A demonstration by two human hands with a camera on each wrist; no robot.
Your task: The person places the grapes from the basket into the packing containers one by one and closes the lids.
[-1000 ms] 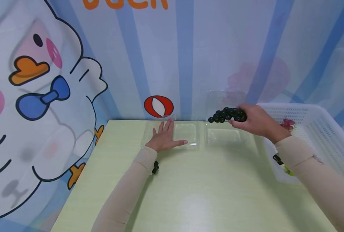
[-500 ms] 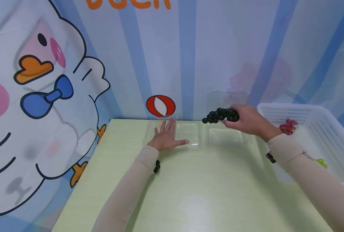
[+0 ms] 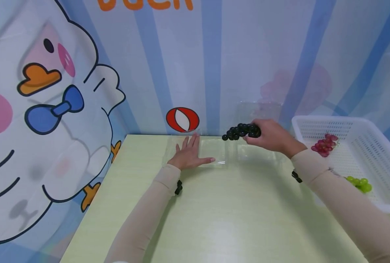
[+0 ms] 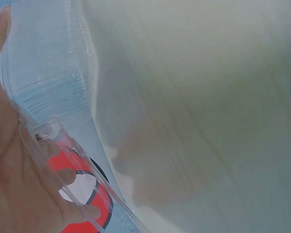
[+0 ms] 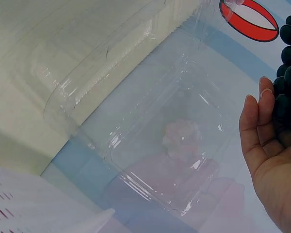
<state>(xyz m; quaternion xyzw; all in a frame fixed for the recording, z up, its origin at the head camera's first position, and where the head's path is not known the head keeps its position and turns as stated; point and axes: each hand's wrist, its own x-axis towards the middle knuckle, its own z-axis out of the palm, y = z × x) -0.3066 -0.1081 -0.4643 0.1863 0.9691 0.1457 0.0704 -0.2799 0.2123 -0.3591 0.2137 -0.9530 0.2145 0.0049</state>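
My right hand (image 3: 273, 137) grips a bunch of dark, nearly black grapes (image 3: 242, 131) by its thick end, and the thin end points left. The bunch hangs above two clear plastic boxes. The right-hand box (image 3: 258, 153) has its lid (image 5: 174, 141) raised against the backdrop. My left hand (image 3: 189, 155) lies with fingers spread over the left side of the other clear box (image 3: 213, 150). In the left wrist view, its fingers show against the see-through plastic (image 4: 43, 63). At the right wrist view's edge, the grapes are partly cut off.
A white slotted basket (image 3: 378, 128) stands on the right of the pale table (image 3: 214, 215). Inside are a red grape bunch (image 3: 325, 145) and a green grape bunch (image 3: 360, 183), the latter partly behind the sleeve. A printed backdrop (image 3: 240, 54) rises behind the table's back edge.
My right hand has carried the dark grapes left, toward the gap between the boxes. The arm now uncovers more of the red and green grapes. My left hand stays on its box.
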